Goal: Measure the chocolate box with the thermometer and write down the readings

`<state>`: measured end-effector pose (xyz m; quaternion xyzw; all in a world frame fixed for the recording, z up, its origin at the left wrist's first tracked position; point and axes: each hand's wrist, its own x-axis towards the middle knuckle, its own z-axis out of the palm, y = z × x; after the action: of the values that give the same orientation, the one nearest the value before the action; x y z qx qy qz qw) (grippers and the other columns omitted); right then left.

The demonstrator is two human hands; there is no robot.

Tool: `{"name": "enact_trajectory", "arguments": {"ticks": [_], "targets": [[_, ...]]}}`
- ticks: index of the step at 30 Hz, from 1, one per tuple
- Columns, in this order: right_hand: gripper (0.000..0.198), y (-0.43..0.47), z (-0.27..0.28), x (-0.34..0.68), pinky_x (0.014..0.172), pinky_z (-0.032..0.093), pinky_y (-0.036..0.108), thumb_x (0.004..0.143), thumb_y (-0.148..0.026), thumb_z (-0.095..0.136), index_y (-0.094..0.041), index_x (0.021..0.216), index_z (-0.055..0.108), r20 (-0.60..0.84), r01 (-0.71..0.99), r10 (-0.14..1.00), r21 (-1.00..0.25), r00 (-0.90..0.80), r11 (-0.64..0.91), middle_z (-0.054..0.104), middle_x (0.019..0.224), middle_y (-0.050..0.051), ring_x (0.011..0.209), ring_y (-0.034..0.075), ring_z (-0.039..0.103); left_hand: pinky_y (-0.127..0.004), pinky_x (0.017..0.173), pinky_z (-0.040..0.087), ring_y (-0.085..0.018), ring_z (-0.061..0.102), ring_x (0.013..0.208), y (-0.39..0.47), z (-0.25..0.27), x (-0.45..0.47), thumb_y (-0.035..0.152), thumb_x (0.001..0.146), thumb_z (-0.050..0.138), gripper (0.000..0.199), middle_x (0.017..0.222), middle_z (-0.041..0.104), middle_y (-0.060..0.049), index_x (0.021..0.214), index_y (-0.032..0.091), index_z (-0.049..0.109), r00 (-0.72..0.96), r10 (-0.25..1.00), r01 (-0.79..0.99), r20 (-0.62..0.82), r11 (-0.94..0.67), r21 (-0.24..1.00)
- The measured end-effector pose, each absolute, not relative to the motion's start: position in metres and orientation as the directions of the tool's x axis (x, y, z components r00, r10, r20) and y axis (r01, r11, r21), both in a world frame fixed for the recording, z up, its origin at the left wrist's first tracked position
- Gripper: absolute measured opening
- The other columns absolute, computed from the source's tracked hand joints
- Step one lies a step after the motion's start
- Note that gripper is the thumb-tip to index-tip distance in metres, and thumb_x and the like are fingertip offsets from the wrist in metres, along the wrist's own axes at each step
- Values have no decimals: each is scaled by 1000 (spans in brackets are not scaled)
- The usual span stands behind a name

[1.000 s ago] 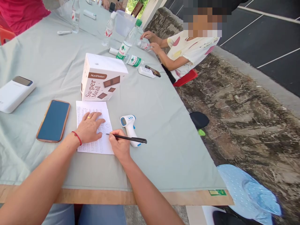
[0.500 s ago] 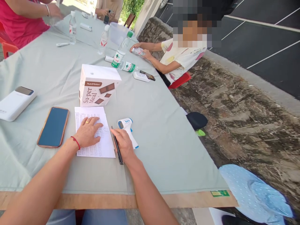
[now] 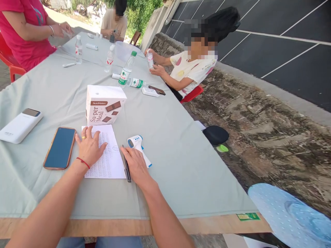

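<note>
My left hand (image 3: 89,146) lies open on a handwritten sheet of paper (image 3: 103,168), its fingers spread toward the upper edge. Along the sheet's right side is a black pen (image 3: 127,168). My right hand (image 3: 136,163) rests beside it with fingers stretched out, fingertips at the pen's upper end. Partly behind that hand lies a white and blue infrared thermometer (image 3: 137,142). A white and brown box (image 3: 103,110) stands just beyond the paper. Left of the paper lies a smartphone (image 3: 60,148) in a brown case.
A white device with a dark display (image 3: 22,125) lies at the left. Several water bottles (image 3: 126,72) and a clear plastic tub (image 3: 124,50) are farther back. A person at the right (image 3: 191,67) holds a bottle (image 3: 150,59); two others are at the far end. A blue hat (image 3: 289,206) is beyond the table's corner.
My left hand has shifted left on the paper, uncovering more writing. My right hand has flattened, and the pen sits closer to the sheet. The person at the right has raised the bottle upright.
</note>
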<state>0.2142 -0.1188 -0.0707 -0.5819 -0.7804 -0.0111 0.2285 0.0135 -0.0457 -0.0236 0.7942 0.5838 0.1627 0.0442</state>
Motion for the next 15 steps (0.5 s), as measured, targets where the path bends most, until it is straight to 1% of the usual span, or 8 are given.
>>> {"name": "enact_trajectory", "arguments": {"ticks": [2,4,6,9,12,14,15], "targets": [[45,-119,-69,214,90,42,40,96,-11,34,-25,137,48,366,919,904,-233,-221,319,61,113,11,104,24,55,-68,101,29,-41,30,138,-46,-24,15,43,87,55,42,145,38,-26,118,15,57,217,959,934,182,-258,246],[43,-119,-67,214,89,42,38,96,-10,35,-23,133,51,361,922,904,-216,-231,322,62,111,11,103,23,55,-62,103,31,-38,32,137,-47,-25,16,41,86,56,42,144,40,-25,119,14,58,226,961,935,161,-261,242],[43,-119,-67,215,88,42,37,94,-7,34,-21,128,55,367,925,899,-196,-239,326,63,108,11,100,23,55,-58,105,32,-37,33,137,-46,-26,18,39,86,56,42,144,41,-23,120,15,58,254,952,921,169,-291,257],[43,-118,-67,217,88,41,37,91,-2,33,-19,121,59,392,927,885,-166,-250,336,64,105,11,97,23,55,-56,105,33,-37,36,135,-45,-29,18,37,84,59,42,141,44,-21,120,15,57,287,939,898,190,-333,288],[41,-118,-66,219,89,41,37,91,-2,33,-19,118,60,445,923,860,-159,-249,350,64,105,10,97,22,55,-56,105,35,-37,38,133,-44,-33,17,34,82,61,39,138,46,-20,117,16,58,298,931,872,210,-355,337],[41,-117,-64,223,89,41,38,91,-3,33,-20,118,59,519,932,836,-180,-180,313,63,107,10,98,22,55,-57,103,37,-38,36,134,-42,-35,15,31,82,61,39,139,44,-20,118,16,57,274,932,847,239,-351,400],[38,-117,-64,225,89,41,39,91,-6,35,-20,119,58,555,944,824,-200,-111,263,61,109,11,100,23,55,-57,103,37,-39,35,134,-40,-36,13,31,82,61,42,140,43,-20,120,16,55,247,933,827,260,-343,445]]}}
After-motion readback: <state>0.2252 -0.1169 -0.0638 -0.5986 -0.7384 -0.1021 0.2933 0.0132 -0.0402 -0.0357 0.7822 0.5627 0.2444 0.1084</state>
